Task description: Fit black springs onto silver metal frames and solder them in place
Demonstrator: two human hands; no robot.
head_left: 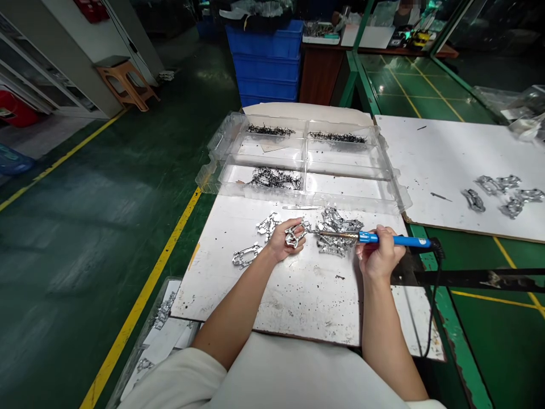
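Over the white work board (306, 301), my left hand (284, 241) grips a shiny silver frame part (294, 234). My right hand (382, 253) is closed around the blue handle of a soldering iron (395, 239), which points left. Its tip reaches the silver part; whether it touches cannot be made out. Behind the iron lies a pile of similar silver parts (336, 221). Two more rest left of my left hand: a silver frame (247, 255) and another silver part (268, 225). A black cord hangs from the iron's rear end.
A clear plastic tray (305, 156) holding small black pieces (276, 178) spans the board's far side. Several silver parts (511, 193) lie on the white board (447, 153) at right. Stacked blue crates (268, 62) stand beyond. A lower tray (157, 341) sits at front left.
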